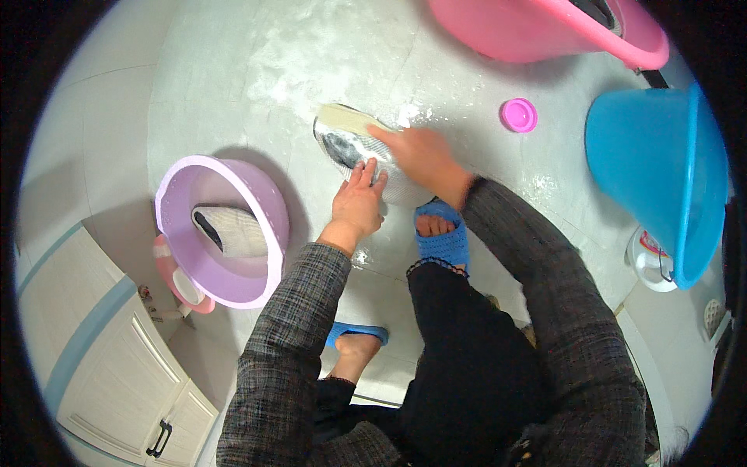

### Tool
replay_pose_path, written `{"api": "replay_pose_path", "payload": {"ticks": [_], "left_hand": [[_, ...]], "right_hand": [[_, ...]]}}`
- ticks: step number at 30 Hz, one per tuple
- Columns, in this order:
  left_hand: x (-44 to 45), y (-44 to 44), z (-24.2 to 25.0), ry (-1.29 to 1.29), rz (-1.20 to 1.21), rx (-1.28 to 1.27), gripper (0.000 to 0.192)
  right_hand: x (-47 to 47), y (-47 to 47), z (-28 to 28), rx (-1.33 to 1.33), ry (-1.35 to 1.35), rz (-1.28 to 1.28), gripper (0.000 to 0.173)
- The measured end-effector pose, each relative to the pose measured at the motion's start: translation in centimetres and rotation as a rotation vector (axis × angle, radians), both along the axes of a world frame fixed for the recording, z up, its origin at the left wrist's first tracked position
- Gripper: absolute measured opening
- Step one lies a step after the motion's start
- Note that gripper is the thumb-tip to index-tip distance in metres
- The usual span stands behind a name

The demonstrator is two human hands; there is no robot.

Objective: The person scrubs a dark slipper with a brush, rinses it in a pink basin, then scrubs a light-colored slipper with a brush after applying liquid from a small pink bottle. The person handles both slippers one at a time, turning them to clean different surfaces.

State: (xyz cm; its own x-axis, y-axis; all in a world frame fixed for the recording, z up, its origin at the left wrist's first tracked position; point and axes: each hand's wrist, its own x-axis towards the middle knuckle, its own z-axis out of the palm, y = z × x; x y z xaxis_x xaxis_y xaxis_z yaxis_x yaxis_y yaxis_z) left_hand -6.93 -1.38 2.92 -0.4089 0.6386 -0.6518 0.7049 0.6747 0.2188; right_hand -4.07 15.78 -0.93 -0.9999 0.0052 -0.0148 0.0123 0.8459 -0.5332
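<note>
A striped fabric slipper (402, 184) with a dark lined opening lies on the wet floor, white foam across it. My left hand (359, 201) holds it down, fingertips at the edge of the opening. Blurred by motion, my right hand (426, 157) is closed on a pale, flat scrubbing brush (341, 118) over the slipper's upper side. The index finger stretches along the brush; its bristles are hidden. Another striped slipper (242, 230) rests inside a purple plastic basin (280, 233) to the left.
Foam (303, 70) spreads over the tiles ahead. A pink basin (513, 35) holding a shoe, a pink cap (519, 115), a blue basin (636, 152) and a white container (642, 265) are at right. A cabinet (122, 379) stands lower left. Blue slippers (443, 245) are on my feet.
</note>
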Motion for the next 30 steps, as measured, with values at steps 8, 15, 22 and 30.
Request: {"api": "replay_pose_path", "payload": {"ticks": [8,15,22,30], "left_hand": [[0.1,0.0,0.6,-0.005,0.033,-0.006,0.084],[-0.2,0.5,0.6,-0.004,-0.023,-0.068,0.084],[0.2,-0.4,0.3,0.002,0.017,-0.011,0.083],[0.5,0.8,0.4,0.001,0.039,-0.02,0.084]], "right_hand": [[7.6,2.3,2.6,0.041,-0.239,-0.042,0.043],[-9.2,-1.2,1.8,0.009,0.03,-0.065,0.033],[9.1,5.3,2.0,0.004,-0.068,0.002,0.037],[7.5,1.8,0.7,0.113,-0.085,-0.102,0.043]]}}
